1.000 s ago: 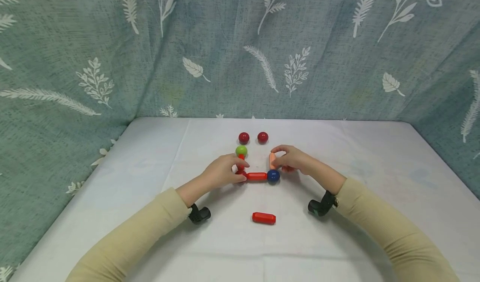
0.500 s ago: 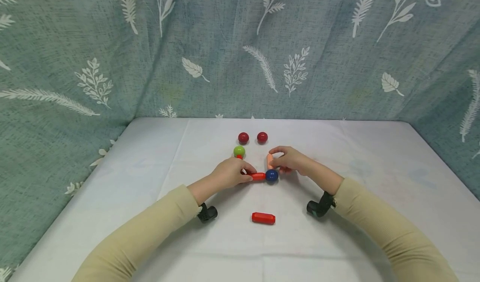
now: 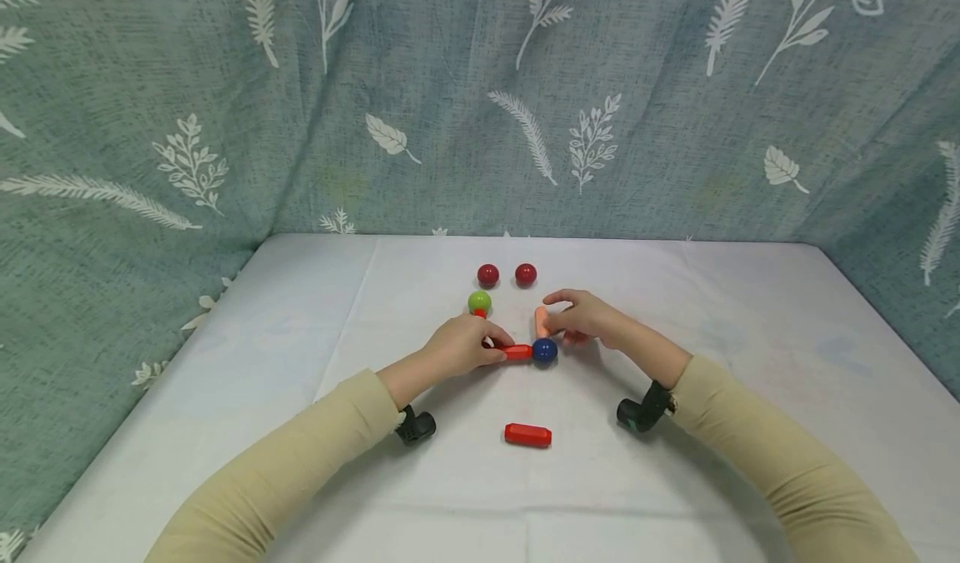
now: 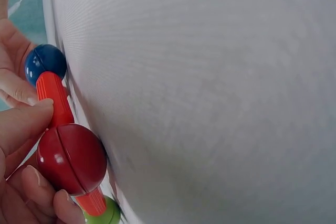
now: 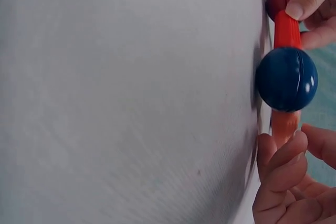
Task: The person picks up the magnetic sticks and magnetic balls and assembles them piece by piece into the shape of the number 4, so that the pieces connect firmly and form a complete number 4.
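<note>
Left hand (image 3: 463,344) pinches red rod (image 4: 54,98), right hand (image 3: 588,317) seemingly peach rod (image 3: 542,321); only wrist views clearly show maroon ball (image 4: 72,159).

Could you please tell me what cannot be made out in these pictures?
Head view: the red ball at the left hand, mostly hidden by that hand.
Left wrist view: the green ball, partly cut off by the bottom edge.
Right wrist view: one end of the peach rod, covered by the right hand.

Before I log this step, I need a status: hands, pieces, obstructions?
Left hand on red rod, pinching; right hand pinching peach rod. Blue ball between rods. Loose red rod lies clear.
</note>
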The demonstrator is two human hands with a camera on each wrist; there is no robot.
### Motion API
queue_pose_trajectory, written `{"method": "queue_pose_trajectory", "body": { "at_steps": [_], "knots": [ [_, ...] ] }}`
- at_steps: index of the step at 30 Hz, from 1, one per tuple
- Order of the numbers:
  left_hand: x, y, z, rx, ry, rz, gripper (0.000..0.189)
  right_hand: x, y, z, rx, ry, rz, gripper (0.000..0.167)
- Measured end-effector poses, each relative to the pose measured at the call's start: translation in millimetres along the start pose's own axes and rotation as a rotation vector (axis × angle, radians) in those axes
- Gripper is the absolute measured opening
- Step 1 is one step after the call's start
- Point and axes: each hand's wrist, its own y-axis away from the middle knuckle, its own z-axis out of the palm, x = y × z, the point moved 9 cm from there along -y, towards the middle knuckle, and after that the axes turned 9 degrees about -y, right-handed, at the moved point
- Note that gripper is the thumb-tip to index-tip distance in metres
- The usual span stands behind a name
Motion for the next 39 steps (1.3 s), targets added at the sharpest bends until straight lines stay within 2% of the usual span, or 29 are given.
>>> {"method": "queue_pose_trajectory", "body": {
  "at_steps": [8,13,19,23,29,39],
  "knots": [
    [-1.4,-0.6,0.3,0.004,0.010,-0.009,0.021,-9,-8.4,-16,0.088,0.023,-0.025,0.050],
    [-1.9,-1.7,0.3,0.000,0.019,-0.012,0.020,-26,-17.0,-22,0.129,0.065,-0.124,0.048],
    [-1.6,-2.9,0.7,0.001,0.004,0.005,0.021,-45,-36.1,-22,0.138,0.195,-0.246,0.051],
    [-0.6,-3.0,1.1,0.001,-0.001,0.015,0.020,-53,-48.9,-18,0.133,0.309,-0.287,0.051],
    [1.2,-2.0,0.5,0.004,-0.010,0.019,0.020,-56,-59.7,-13,0.135,0.404,-0.292,0.046],
    [-1.0,-0.8,1.7,-0.006,-0.009,0.014,0.020,-52,-63.5,-13,0.132,0.382,-0.289,0.039]
  ]
}}
